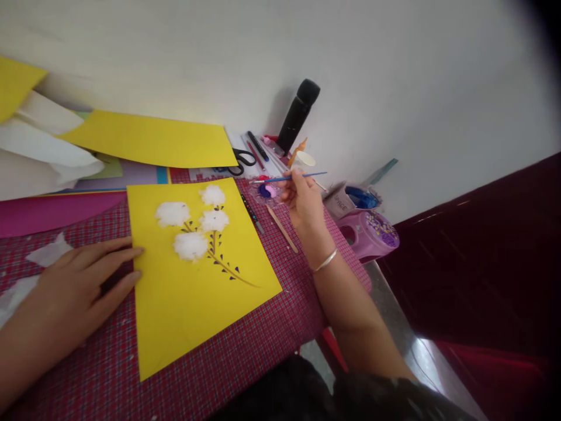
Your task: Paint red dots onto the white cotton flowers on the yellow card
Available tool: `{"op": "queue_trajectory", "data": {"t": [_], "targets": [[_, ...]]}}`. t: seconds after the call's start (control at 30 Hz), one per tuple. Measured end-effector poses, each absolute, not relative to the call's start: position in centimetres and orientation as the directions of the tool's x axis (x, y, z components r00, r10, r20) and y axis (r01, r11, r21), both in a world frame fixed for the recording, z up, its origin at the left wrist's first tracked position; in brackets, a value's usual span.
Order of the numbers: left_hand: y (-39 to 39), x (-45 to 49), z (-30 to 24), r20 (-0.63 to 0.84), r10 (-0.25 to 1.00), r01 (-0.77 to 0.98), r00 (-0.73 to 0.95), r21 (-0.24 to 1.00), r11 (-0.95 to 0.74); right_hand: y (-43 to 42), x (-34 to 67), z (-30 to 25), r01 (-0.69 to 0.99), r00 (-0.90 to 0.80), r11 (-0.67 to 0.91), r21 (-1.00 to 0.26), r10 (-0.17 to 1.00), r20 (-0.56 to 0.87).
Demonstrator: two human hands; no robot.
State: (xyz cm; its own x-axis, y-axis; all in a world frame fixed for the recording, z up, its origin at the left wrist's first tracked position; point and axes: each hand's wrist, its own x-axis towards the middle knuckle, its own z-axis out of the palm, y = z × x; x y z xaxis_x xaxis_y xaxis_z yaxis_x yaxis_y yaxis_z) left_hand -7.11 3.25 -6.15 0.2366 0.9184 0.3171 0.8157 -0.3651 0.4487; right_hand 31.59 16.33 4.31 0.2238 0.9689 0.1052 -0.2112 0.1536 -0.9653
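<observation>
A yellow sheet (193, 304) lies on the red checked cloth, bearing several white cotton-like flowers (190, 245) on a dark painted stem. My left hand (83, 286) rests flat on the cloth, fingers stretched out, fingertips touching the sheet's left edge. My right hand (302, 202) is closed on a thin blue paintbrush (291, 177), held level. The brush tip is over a small clear paint palette (268, 193) with blue and pink paint. A bangle circles my right wrist.
A black bottle (298, 116), scissors (242, 159), pens and a small white cup (305, 159) stand at the back by the wall. More yellow and white paper (149, 139) lies at the back left. A pink container (370, 234) and blue tub sit right. A wooden stick (283, 229) lies beside the sheet.
</observation>
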Motion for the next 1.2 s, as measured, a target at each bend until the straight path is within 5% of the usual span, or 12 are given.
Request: {"op": "queue_trajectory", "data": {"t": [0.27,1.2], "targets": [[3.5,-7.1,-5.5,0.459,0.765,0.814,0.453,0.137,-0.564,14.5,29.5,1.2,-0.187,0.071,0.129,-0.974,0.991,0.117],[3.2,-6.5,-5.0,0.450,0.781,0.832,0.432,0.134,-0.538,16.0,28.3,-0.5,-0.198,-0.009,0.014,-0.980,1.000,0.016]]}}
